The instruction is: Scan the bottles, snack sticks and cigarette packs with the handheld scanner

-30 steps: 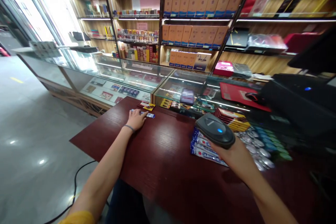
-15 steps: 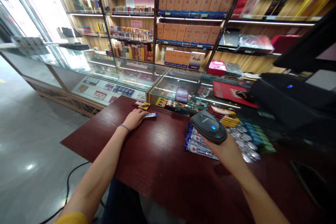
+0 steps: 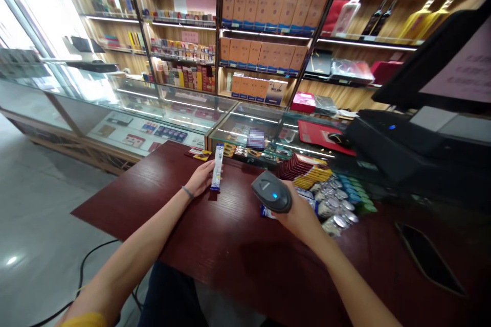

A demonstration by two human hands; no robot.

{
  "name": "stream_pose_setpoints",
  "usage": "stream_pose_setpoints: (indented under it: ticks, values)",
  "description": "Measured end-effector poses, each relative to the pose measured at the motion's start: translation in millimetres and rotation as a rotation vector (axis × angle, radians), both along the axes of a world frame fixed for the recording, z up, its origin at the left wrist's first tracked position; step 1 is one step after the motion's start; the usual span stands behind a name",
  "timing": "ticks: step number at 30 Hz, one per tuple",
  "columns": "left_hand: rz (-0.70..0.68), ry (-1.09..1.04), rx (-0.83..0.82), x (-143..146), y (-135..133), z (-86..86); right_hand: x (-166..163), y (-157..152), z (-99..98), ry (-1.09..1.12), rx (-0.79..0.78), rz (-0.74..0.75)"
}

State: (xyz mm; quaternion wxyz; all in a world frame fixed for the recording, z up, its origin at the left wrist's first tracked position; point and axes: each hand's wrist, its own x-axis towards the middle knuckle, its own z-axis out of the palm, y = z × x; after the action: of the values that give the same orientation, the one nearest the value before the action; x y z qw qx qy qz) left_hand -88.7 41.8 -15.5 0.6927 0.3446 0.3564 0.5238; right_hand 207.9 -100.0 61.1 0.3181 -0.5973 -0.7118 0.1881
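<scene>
My left hand (image 3: 202, 178) is closed on a slim blue-and-white wrapped bar (image 3: 217, 167), held upright above the table so that its long side faces me. Its fingers go partly behind the wrapper. In my right hand (image 3: 298, 210) is a dark grey barcode scanner (image 3: 271, 192) with a blue light on top, its head tilted toward the bar but apart from it. Under and behind the scanner lie more blue-and-white bars (image 3: 267, 211), mostly covered by the hand. Small yellow-and-red packets (image 3: 200, 154) lie beyond my left hand.
Beside my right hand are a stack of red-and-yellow packets (image 3: 305, 169), several silver-topped packs (image 3: 333, 203) and green packs (image 3: 360, 195). A phone (image 3: 428, 256) lies at the right of the dark red table (image 3: 215, 245). Behind runs a glass counter (image 3: 180, 112); a monitor (image 3: 441, 56) overhangs at right.
My left hand has raised the bar from lying near the table to upright, broad side showing. My right hand has brought the scanner left, nearer the bar. The view has shifted slightly.
</scene>
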Motion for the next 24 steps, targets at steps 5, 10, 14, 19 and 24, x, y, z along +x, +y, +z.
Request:
stream_pose_setpoints:
  ticks: [5,10,14,19,24]
  values:
    - [-0.033,0.001,-0.026,-3.5,0.4,0.0,-11.7,4.3,0.7,-0.21,-0.064,0.02]
    - [-0.014,0.051,-0.011,-2.0,2.0,-3.0,-13.3,7.2,0.9,-0.218,-0.065,0.095]
    - [-0.027,0.063,-0.007,-2.3,3.4,-5.7,-10.1,7.2,-1.7,-0.16,-0.045,0.122]
    - [-0.044,0.041,0.0,-5.2,3.9,-7.2,-8.1,8.4,2.8,-0.079,-0.061,0.067]
    - [-0.014,-0.006,-0.027,-4.0,2.1,1.7,5.0,11.3,14.8,0.022,0.003,0.006]
